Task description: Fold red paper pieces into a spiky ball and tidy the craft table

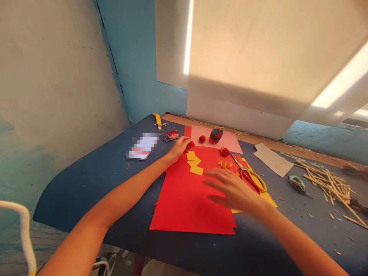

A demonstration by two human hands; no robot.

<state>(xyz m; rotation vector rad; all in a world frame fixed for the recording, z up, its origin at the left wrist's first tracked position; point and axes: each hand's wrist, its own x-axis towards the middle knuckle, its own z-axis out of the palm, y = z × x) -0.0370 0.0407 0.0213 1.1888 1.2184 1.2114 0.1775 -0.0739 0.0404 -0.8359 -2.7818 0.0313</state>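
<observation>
My left hand (181, 148) is closed on a small red paper piece (190, 145) at the back left of the red sheets (191, 203). Several yellow paper squares (196, 170) lie on the red sheets just in front of it. Over the right part of the sheets, my right hand (227, 188) has its fingers spread, slightly blurred, with nothing in them. Small folded yellow pieces (225, 165) lie just beyond its fingers. Scissors with yellow and red handles (257, 180) rest right of that hand, partly over yellow paper (268, 199).
Two red-and-yellow balls (202, 138) and a multicoloured paper object (216, 135) stand near a pink sheet (234, 143). A phone (143, 146), a yellow cutter (157, 120) and a red item (173, 134) are at left. Thin sticks (330, 182) and pliers (299, 185) lie right.
</observation>
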